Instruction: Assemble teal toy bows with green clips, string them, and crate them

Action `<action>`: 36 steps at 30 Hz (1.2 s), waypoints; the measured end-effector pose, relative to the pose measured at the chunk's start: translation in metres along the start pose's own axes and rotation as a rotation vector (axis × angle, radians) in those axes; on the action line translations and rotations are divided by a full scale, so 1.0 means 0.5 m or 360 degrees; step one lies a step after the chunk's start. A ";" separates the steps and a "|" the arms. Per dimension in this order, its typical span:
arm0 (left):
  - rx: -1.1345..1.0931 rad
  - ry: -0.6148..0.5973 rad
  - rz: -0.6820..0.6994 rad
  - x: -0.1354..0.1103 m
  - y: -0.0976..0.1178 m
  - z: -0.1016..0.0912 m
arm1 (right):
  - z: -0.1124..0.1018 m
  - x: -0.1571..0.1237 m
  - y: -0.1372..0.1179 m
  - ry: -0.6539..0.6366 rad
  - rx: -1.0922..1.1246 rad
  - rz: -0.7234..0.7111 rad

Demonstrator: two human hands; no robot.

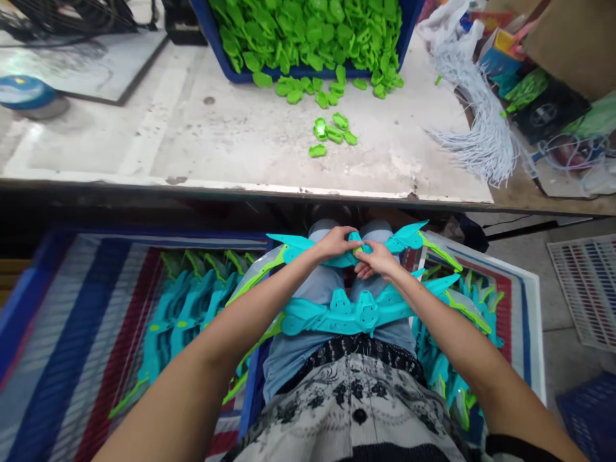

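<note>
While both hands close on one teal toy bow (346,251) above the lap, a second bow (356,312) lies across the thighs.
Left of the held bow, a striped bag holds a pile of bows (185,301); left hand (337,242) and right hand (378,260) pinch its middle, fingers curled shut; right of it, more bows (462,308) are stacked. Beyond it, green parts (332,131) remain loose on the table (216,141), so plenty seems left.

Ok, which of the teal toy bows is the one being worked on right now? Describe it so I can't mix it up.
Start at the worn white table and drop below its front edge to the person's knees. Two teal bows cross the lap; take the upper bow, farther from the body, gripped at its middle by the left hand and right hand. The lower bow lies untouched.
</note>
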State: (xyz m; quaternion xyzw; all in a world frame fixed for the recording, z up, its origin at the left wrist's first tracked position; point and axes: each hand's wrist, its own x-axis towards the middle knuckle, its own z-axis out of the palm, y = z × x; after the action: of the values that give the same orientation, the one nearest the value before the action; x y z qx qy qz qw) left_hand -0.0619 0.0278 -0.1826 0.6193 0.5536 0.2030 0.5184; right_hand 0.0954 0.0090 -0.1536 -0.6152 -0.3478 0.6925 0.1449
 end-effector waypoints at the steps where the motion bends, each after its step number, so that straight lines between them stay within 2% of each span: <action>1: -0.0007 0.0009 0.0000 0.002 -0.002 -0.001 | -0.001 0.002 -0.002 0.0006 -0.0034 -0.0010; 4: -0.0022 -0.0015 -0.0017 0.008 -0.005 -0.001 | -0.008 0.008 -0.005 -0.0012 -0.0158 -0.0035; 9: -0.0013 -0.0092 -0.0018 0.012 -0.003 -0.004 | -0.023 0.015 -0.014 -0.0153 -0.0249 0.0040; 17: 0.0079 -0.0136 0.0042 0.005 0.002 -0.003 | -0.017 0.003 -0.014 -0.0121 -0.0476 0.0052; 24: 0.0368 -0.0186 0.0057 0.005 0.005 -0.011 | -0.009 -0.001 -0.018 -0.0078 -0.0660 -0.0006; 28: 0.0228 -0.0166 0.0091 0.007 -0.001 -0.012 | -0.006 0.001 -0.019 -0.0055 -0.0727 0.0021; 33: 0.0116 -0.0097 0.0139 0.012 -0.012 -0.005 | 0.002 0.004 -0.018 0.0047 -0.0810 -0.0057; 36: 0.0060 -0.0072 0.0151 0.014 -0.015 -0.001 | 0.003 0.007 -0.025 0.0015 -0.0758 -0.0002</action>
State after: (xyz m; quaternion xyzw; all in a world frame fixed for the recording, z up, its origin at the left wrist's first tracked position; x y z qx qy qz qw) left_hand -0.0639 0.0330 -0.1913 0.6591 0.5154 0.2027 0.5088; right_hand 0.0906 0.0196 -0.1478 -0.6350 -0.5011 0.5879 -0.0024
